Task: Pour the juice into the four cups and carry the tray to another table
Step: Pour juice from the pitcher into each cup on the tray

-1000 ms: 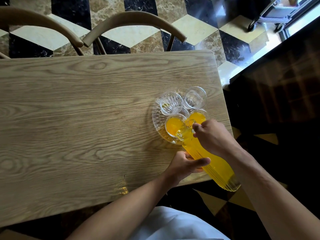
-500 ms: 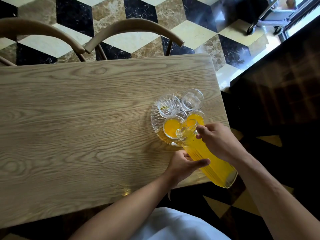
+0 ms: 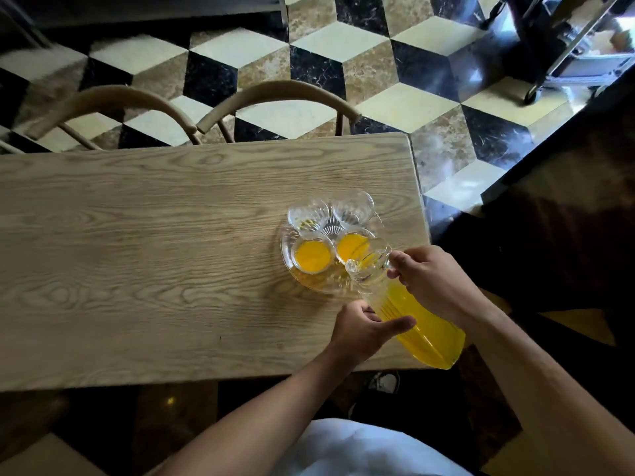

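A clear glass tray [image 3: 288,266] sits near the right end of the wooden table [image 3: 154,255] with four glass cups. The two near cups, left [image 3: 313,257] and right [image 3: 351,245], hold orange juice. The two far cups, left [image 3: 307,216] and right [image 3: 354,207], hold almost none. A ribbed glass jug [image 3: 422,328] of orange juice is tilted with its mouth over the tray's near right side. My right hand [image 3: 433,281] grips its handle near the top. My left hand [image 3: 364,329] supports the jug's body from below.
Two curved wooden chair backs [image 3: 278,94] stand at the table's far side. A wheeled metal cart [image 3: 567,60] is at the top right on the patterned tile floor. A dark surface [image 3: 567,218] lies right of the table.
The jug has tipped back, its base lower and its mouth drawn away from the near left cup. The view has shifted, showing more floor.
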{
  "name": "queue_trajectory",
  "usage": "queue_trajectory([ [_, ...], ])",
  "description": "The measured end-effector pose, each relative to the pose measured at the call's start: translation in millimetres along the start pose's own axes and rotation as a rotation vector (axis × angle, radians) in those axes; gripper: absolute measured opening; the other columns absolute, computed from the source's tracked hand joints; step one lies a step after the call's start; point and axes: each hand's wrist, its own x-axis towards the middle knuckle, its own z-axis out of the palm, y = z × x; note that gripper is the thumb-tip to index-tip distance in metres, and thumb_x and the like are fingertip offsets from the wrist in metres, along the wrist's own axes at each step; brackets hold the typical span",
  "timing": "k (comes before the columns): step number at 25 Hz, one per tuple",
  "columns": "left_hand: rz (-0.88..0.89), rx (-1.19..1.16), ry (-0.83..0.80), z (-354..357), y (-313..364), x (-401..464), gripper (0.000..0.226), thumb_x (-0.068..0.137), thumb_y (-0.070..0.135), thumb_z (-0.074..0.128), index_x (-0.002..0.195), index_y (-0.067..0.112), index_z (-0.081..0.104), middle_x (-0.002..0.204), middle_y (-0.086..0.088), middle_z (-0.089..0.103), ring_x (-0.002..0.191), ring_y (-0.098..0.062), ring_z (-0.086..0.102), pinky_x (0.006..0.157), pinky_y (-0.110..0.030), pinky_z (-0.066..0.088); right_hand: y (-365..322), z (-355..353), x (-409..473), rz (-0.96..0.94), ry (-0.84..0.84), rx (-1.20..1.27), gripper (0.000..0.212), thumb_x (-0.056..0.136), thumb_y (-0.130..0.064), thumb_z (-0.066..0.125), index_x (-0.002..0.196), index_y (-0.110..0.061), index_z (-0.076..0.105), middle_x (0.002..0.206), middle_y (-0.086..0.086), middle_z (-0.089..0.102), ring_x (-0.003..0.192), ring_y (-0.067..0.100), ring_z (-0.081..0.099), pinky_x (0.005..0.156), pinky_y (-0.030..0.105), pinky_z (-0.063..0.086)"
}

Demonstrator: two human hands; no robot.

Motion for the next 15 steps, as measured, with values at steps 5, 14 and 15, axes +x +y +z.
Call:
queue_trajectory([
  [5,-0.022,-0.014,0.117,50.5,10.7,1.5,0.084,0.032,0.078,0.096,0.070,0.025,0.042,0.062,0.000,0.045,0.075,-0.018,0.045,0.074,-0.041,0.050,15.4,-43.7,-6.3,-0.072,-0.044,-0.039,0.039,0.104,-0.037,0.050,0.074,-0.019,0.068,0.067,0.000,0.064,0.058,0.014,0.055,0.058,0.030,0.041],
  [14,-0.008,-0.039,0.116,82.3,27.6,38.6,0.078,0.048,0.064,0.099,0.062,0.027,0.033,0.054,0.008,0.038,0.070,-0.018,0.041,0.065,-0.036,0.043,24.7,-80.3,22.8,-0.077,-0.016,-0.066,0.040,0.104,-0.038,0.049,0.074,-0.021,0.069,0.078,-0.006,0.071,0.077,0.019,0.067,0.073,0.035,0.052],
  [15,0.004,-0.031,0.101,82.9,27.1,43.3,0.075,0.052,0.059,0.099,0.062,0.027,0.032,0.051,0.012,0.036,0.066,-0.017,0.037,0.062,-0.033,0.039,25.1,-82.4,27.5,-0.074,-0.010,-0.065,0.039,0.105,-0.038,0.049,0.075,-0.021,0.068,0.080,-0.007,0.072,0.078,0.018,0.068,0.074,0.036,0.053],
])
